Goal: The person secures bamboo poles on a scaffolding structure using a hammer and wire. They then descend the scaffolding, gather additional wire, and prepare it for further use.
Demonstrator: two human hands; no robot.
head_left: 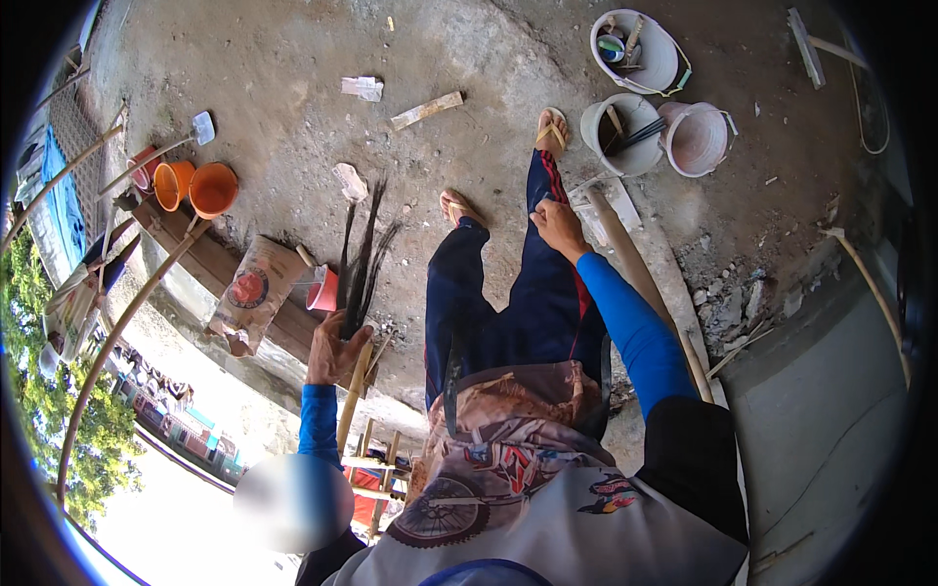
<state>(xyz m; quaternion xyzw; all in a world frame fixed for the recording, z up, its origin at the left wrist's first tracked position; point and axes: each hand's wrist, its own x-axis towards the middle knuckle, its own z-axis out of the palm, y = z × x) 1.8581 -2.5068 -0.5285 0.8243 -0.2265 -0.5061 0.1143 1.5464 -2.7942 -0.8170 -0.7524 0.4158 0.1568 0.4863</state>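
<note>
My left hand [335, 352] is at the left, fingers curled round the lower end of a bundle of thin black strands [362, 269]. The strands fan out away from me, their tips spread; I cannot make out what they are made of. A small red pail [322, 290] stands right beside them. My right hand [561, 230] is closed over my right trouser leg, below the knee. Something small and dark [548, 197] shows at its fingertips, too little to name.
Several pails stand ahead at the right, one white bucket [660, 59] with tools inside. Two orange buckets [213, 189] and a reddish one sit far left beside a shovel [202, 128]. A paper sack [256, 293] lies on a ledge. Poles rise at the left; rubble [747, 303] lies right.
</note>
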